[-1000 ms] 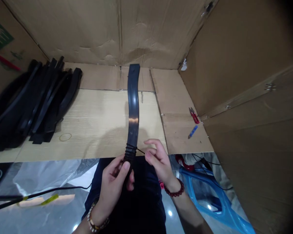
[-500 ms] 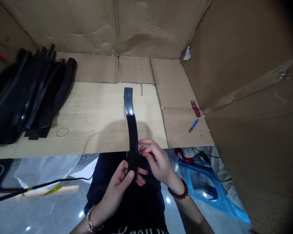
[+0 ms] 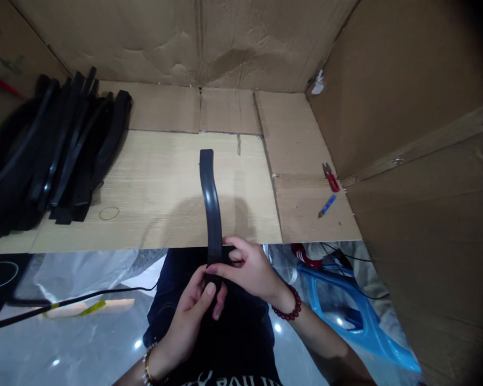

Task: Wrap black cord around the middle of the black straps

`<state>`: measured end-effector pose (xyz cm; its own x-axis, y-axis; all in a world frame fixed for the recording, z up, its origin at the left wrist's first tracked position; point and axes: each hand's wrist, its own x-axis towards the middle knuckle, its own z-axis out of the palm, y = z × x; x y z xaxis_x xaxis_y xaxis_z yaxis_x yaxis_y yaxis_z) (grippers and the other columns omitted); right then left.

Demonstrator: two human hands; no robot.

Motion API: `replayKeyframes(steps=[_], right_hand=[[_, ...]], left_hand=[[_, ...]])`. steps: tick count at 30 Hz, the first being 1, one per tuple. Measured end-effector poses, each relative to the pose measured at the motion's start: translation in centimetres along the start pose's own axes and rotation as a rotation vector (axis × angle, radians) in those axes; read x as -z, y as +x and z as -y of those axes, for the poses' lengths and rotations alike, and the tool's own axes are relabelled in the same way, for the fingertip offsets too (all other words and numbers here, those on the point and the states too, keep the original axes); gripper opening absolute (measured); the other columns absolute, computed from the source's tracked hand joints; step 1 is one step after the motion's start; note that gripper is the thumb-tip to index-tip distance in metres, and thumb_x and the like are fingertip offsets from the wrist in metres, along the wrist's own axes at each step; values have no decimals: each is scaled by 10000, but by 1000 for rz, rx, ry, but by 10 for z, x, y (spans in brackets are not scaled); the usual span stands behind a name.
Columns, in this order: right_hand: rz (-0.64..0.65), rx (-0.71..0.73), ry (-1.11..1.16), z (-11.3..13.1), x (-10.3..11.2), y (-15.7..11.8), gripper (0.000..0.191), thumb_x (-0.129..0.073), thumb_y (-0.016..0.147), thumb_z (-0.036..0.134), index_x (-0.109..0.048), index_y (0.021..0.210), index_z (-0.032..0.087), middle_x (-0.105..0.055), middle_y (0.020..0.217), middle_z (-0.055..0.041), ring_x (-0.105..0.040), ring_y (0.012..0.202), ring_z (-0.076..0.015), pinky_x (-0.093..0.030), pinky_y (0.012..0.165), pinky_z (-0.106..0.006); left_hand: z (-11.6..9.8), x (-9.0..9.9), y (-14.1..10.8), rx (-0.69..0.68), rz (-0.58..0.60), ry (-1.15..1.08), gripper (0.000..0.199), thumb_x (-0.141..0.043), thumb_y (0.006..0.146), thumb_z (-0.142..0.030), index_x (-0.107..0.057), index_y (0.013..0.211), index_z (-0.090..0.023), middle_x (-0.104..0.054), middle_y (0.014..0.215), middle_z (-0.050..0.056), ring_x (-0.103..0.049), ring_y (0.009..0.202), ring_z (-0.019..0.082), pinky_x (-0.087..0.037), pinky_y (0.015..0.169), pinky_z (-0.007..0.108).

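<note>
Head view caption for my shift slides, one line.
Left hand and right hand grip a curved black strap beside a pile of similar straps.

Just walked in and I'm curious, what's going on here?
A person holds a curved black strip in both hands: the left hand grips its lower end, the right hand wraps across it just above. More black strips lie piled on the wooden board ahead, with small red snips on cardboard to the right.
</note>
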<state>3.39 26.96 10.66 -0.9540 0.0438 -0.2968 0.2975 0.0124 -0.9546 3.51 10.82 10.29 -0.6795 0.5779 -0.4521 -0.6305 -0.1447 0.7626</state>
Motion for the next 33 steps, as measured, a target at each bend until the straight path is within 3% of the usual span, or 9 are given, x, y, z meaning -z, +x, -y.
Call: replayKeyframes(steps=[5,8,10,14,16,20,23,26,33], right_hand=[[-32,9,-99,9,4,3,262,-659,847,420,-721,799,170,-546,504,53,-436,453,-66,-293,428,-200],[88,-14,-140,17,16,4,327,-597,905,426,-689,727,167,-605,506,36,-548,492,-82,-399,505,-197],[170,-34,-74,18,21,5,354,-587,916,434,-659,693,167,-601,495,44,-563,478,-79,-427,524,-196],[190,1,-59,13,21,4,291,-591,920,418,-709,810,175,-647,531,40,-599,508,-85,-437,539,-192],[156,50,-146,12,19,3,251,-579,933,384,-733,901,188,-705,613,21,-634,571,-98,-433,550,-195],[44,227,-397,12,19,0,191,-601,920,308,-760,890,207,-704,622,22,-605,547,-98,-382,499,-207],[-12,293,-396,8,19,-3,195,-590,925,300,-748,968,196,-724,659,8,-615,536,-102,-408,496,-211],[-15,267,-313,0,17,-6,216,-556,940,319,-718,984,183,-742,696,-11,-614,505,-103,-427,486,-214],[-14,184,-225,-15,8,-6,279,-546,934,443,-674,951,195,-585,488,38,-494,403,-95,-347,412,-215]], left_hand=[[-2,-6,3,-16,-45,-15,220,-536,949,-387,-586,1016,-183,-548,680,-36,-449,557,76,-386,626,231],[-9,-5,11,12,19,-18,205,-584,925,-368,-585,1019,-186,-614,746,-6,-549,632,104,-452,698,254],[-14,-5,18,46,82,-38,270,-612,902,-405,-575,1041,-177,-628,753,10,-566,615,115,-470,659,261],[-15,-9,28,87,45,-99,391,-524,907,-557,-535,974,-172,-531,622,-35,-430,422,66,-332,428,196],[-12,-13,28,90,-6,-153,412,-506,901,-592,-506,986,-189,-461,585,-73,-334,389,34,-244,403,163],[-6,-13,22,105,-13,-226,433,-506,892,-613,-488,1009,-197,-416,582,-89,-268,401,22,-200,408,150],[-5,-9,19,86,-22,-263,424,-482,913,-591,-511,952,-170,-406,571,-83,-247,394,22,-194,396,158],[-5,-6,19,98,-18,-308,416,-480,924,-568,-509,854,-159,-411,560,-72,-245,384,23,-194,387,163],[-7,-3,22,94,74,-376,493,-437,911,-624,-563,889,-147,-439,509,-65,-240,340,35,-208,352,168]])
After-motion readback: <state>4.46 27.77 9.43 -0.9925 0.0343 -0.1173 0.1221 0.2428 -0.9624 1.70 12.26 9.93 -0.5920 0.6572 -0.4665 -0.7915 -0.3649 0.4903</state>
